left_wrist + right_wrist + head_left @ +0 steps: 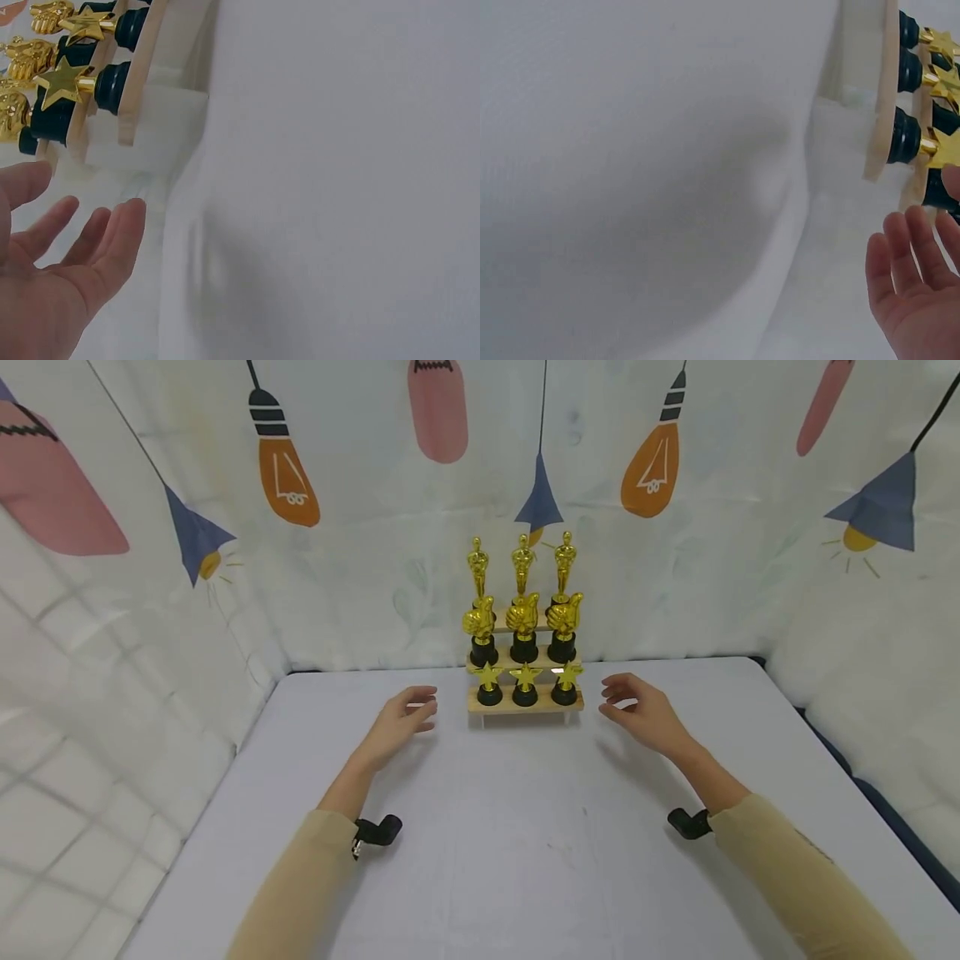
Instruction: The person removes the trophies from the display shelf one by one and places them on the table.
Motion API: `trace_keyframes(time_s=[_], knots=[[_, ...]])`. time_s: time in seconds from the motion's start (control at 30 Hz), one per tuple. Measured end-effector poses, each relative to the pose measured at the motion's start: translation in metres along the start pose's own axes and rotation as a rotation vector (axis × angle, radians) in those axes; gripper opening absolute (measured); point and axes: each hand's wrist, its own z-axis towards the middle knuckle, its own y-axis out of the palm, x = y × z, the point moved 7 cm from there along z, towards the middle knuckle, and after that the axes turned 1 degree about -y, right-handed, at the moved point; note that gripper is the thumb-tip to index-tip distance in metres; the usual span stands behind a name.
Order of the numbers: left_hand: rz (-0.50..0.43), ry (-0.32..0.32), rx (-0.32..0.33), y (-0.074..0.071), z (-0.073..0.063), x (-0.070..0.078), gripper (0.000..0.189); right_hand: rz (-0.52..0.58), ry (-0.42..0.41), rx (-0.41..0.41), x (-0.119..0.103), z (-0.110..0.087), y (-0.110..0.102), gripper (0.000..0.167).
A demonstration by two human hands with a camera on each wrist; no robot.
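On the left, a tan sleeve (288,893) leads past a black wrist mount (382,829) to the left hand (401,718), held above the white table (510,843), near the display rack but not touching it. Its fingers are spread and lightly bent, with nothing in them. Should that hand swing inward too low or too fast, I judge it could catch the end star trophy or shove the rack askew.

In the middle, toward the back of the table, stands the three-tiered wooden display rack (543,708), all its trophies upright. I see no lidded box or bin; the rack does the holding. Its bottom step carries three gold star trophies (525,675) on black bases, the middle step three thumbs-up trophies (522,617), and the top step three gold statuettes (522,558), their bases partly hidden (the tall, slim ones worry me most). A jolt or uneven lift would probably topple those first, and they could strike the row in front; the patterned backdrop (360,593) looks soft and might not stop a fall backward.

To the right, the right hand (647,714) hovers beside the rack, apart from it, fingers loosely bent and grasping nothing. In the right wrist view its thumb overlaps the nearest star, so a careless inward sweep might clip it.
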Motion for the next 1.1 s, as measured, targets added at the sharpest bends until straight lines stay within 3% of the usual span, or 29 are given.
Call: trace_keyframes(time_s=[0.23, 0.43, 0.63, 0.93, 1.1], knots=[[-0.238, -0.106, 0.028, 0.018, 0.020, -0.002, 0.048, 0.054, 0.026, 0.067, -0.003, 0.008, 0.011, 0.040], [-0.444, -0.193, 0.042, 0.028, 0.026, -0.006, 0.049, 0.096, 0.096, 0.079, 0.001, 0.013, 0.024, 0.042], [-0.534, -0.237, 0.012, 0.036, 0.033, -0.007, 0.048, 0.163, 0.123, 0.102, 0.004, 0.015, 0.029, 0.045], [-0.651, -0.297, 0.035, 0.044, 0.041, -0.019, 0.047, 0.192, 0.142, 0.107, 0.004, 0.019, 0.037, 0.046], [-0.661, -0.306, 0.045, 0.047, 0.042, -0.024, 0.045, 0.204, 0.154, 0.110, 0.003, 0.021, 0.041, 0.046]])
